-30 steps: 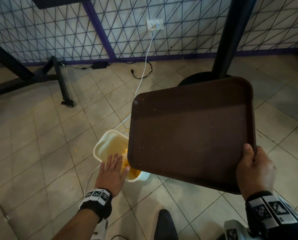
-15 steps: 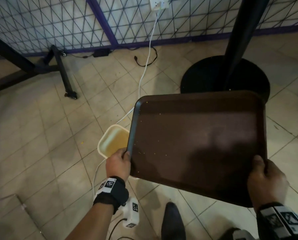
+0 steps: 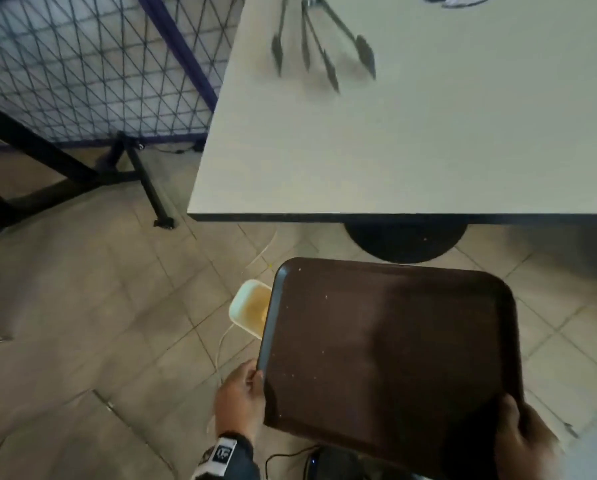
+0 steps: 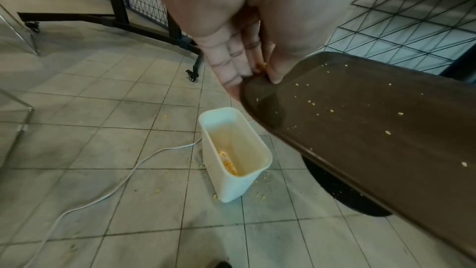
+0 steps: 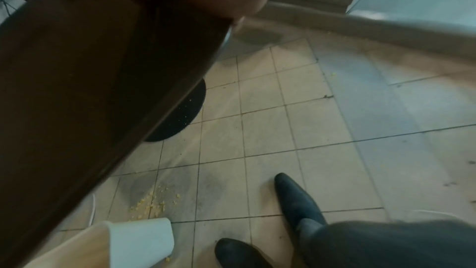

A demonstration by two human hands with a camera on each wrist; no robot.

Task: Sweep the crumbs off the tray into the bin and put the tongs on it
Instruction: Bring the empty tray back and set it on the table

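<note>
Both hands carry a dark brown tray [image 3: 390,355] in the air, in front of the table. My left hand [image 3: 243,393] grips its near left edge; thumb and fingers pinch the rim [image 4: 260,80]. At the near right corner my right hand [image 3: 522,434] holds it, thumb on top. Several small crumbs [image 4: 332,110] still dot the tray. The white bin [image 3: 250,308] stands on the floor under the tray's left edge, with yellow crumbs inside [image 4: 230,165]. Two metal tongs [image 3: 319,46] lie on the table top at the far left.
The pale table [image 3: 411,143] has its near edge just beyond the tray, on a round black base [image 3: 404,242]. A white cable [image 4: 103,186] runs over the tiles by the bin. Crumbs [image 5: 152,207] lie spilled on the floor. A wire screen on wheeled feet [image 3: 82,81] stands left. My shoes [image 5: 296,197] are below.
My left hand went from open over the bin to gripping the tray's left edge. The tray came up level and away from the bin. The view rose, bringing the table and tongs into sight.
</note>
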